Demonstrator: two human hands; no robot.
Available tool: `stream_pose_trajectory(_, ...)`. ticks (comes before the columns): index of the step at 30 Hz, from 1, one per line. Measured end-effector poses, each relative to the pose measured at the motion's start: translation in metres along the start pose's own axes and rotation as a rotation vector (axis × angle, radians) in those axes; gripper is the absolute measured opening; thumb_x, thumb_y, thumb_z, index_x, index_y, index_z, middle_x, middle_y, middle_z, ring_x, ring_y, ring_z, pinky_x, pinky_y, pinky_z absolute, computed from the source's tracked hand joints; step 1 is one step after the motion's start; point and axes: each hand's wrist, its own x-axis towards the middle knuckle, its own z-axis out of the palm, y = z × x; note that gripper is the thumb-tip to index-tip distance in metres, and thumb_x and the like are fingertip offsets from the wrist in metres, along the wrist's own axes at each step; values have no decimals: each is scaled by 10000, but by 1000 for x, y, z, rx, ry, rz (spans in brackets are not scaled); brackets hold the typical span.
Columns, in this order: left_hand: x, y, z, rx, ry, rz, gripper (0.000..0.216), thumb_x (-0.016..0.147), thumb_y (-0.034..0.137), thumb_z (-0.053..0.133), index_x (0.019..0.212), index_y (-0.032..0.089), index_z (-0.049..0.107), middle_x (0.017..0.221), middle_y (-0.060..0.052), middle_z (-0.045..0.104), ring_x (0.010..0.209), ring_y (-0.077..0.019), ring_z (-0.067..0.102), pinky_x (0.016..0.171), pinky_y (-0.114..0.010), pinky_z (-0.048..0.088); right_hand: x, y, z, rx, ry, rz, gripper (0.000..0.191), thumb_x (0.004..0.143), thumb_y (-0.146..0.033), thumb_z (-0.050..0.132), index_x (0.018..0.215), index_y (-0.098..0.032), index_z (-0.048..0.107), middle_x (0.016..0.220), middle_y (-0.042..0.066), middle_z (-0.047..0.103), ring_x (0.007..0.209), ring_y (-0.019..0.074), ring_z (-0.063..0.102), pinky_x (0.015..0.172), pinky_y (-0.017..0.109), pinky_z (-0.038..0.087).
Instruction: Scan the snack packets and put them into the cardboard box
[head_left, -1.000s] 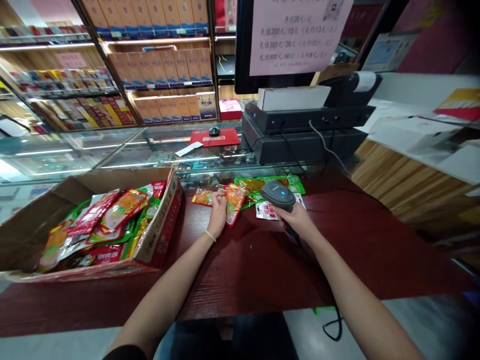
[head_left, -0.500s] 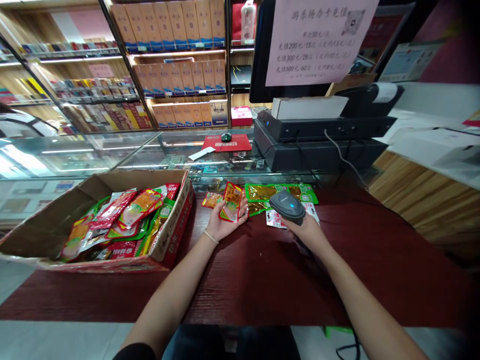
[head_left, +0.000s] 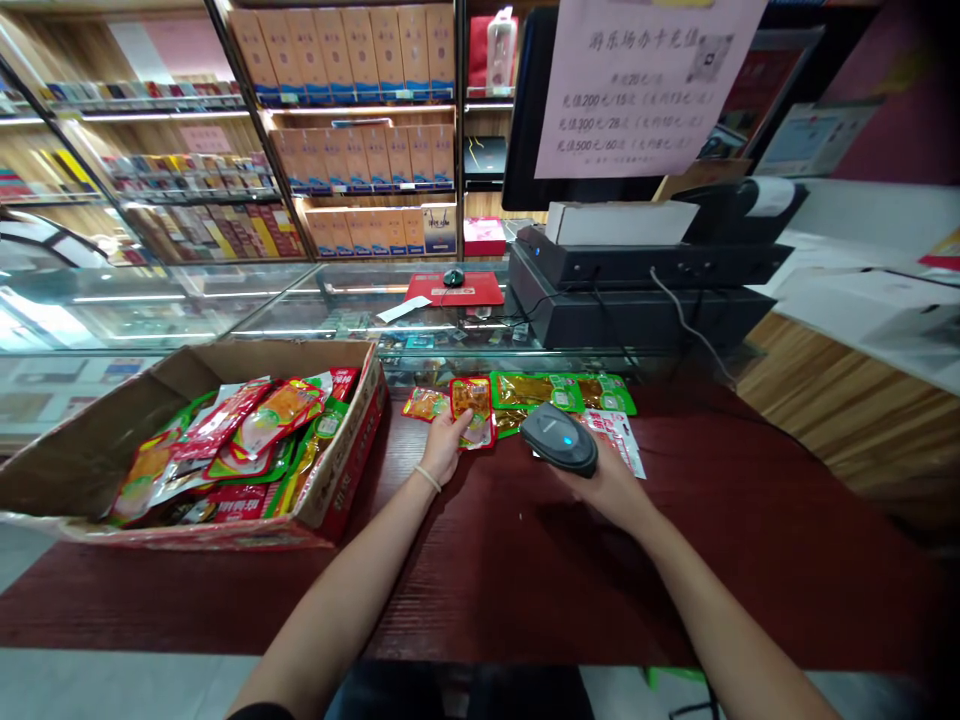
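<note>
My left hand [head_left: 444, 447] pinches a red-edged snack packet [head_left: 472, 400], thumb on its front face and fingers behind it. My right hand [head_left: 611, 488] is wrapped round the handle of a dark grey barcode scanner [head_left: 559, 439], its head tilted toward the left hand. Just beyond the hands, green snack packets [head_left: 534, 391] lie on the dark red tabletop. A white and red packet [head_left: 619, 440] lies partly behind the right hand and the scanner. Left of the held packet is a small orange and red packet [head_left: 426, 403].
An open cardboard box [head_left: 356, 450] of mixed snack packets stands on the left of the tabletop [head_left: 480, 590]. Behind are a glass counter with a mouse [head_left: 453, 277] on a red mat, a monitor with a pink notice [head_left: 637, 90], and a black cash drawer [head_left: 637, 312].
My left hand has turned over, from palm up under the packet to a thumb pinch, and the packet has shifted slightly right. The scanner has moved a little left and nearer me.
</note>
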Motion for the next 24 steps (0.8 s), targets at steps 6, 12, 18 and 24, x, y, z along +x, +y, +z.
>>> stream_pose_trajectory(6,-1,0,1,4,29,0,448,672,338,814,1042,125,675,949,-87,745,780,-195,697,770,-327,532,-2,4,1,-27,-105,18,453,788,-282,665,1223,-177,597,1126,102,716,1027,281,673,893,393,512)
stream_pose_trajectory(12,-1,-1,1,-19,36,-32,428,651,326,826,997,124,675,933,-84,744,754,-180,683,762,-320,528,-2,0,-3,-46,-64,2,426,767,-298,678,1175,-190,621,1063,81,734,967,272,686,846,375,526)
stream_pose_trajectory(18,2,0,7,77,109,85,393,671,365,805,975,152,675,966,-66,732,838,-200,666,854,-362,509,1,-12,-3,-62,-44,111,340,770,-390,651,1046,-196,691,939,79,755,905,288,703,727,360,548)
stream_pose_trajectory(24,-23,63,23,370,97,310,241,782,293,709,994,179,710,1007,-69,716,961,-242,630,920,-357,465,16,-17,-1,-135,56,106,360,711,-472,661,905,-172,708,812,89,747,801,304,707,654,358,525)
